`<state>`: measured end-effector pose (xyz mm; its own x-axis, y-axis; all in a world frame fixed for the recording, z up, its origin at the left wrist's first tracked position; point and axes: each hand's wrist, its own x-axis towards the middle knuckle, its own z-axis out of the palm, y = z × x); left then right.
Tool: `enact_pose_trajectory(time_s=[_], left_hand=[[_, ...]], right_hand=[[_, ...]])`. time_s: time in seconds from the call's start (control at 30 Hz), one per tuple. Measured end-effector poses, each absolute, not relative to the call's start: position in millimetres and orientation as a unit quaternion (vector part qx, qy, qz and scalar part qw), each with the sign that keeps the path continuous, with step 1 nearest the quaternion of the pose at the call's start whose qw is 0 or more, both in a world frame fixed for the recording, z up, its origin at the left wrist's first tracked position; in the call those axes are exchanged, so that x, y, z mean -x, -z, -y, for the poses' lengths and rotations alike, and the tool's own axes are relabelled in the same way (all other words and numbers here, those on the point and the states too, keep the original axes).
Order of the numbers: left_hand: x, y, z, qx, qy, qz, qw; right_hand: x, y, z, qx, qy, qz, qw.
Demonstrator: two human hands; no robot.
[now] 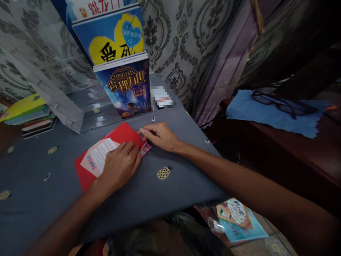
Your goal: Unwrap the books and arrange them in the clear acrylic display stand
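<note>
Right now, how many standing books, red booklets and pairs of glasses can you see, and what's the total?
Standing books: 3
Red booklet: 1
Glasses: 1
Total: 5

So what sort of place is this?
Probably a room in a home: patterned wallpaper and a curtain behind, books propped on a pineapple-print tablecloth. The left hand and right hand rest on a red booklet.
</note>
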<state>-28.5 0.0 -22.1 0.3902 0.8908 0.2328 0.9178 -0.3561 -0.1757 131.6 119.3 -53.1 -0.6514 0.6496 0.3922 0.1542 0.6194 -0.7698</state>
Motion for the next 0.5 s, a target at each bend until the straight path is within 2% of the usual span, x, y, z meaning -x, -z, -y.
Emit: enact_pose_trajectory(time_s=[0.5], left_hand=[[22.8,21.1,2.6,0.818,0.004,0.558,0.142]], right_hand=[[-131.8,51.0,-116.7,0.236,-0.371,0.835,0.331]])
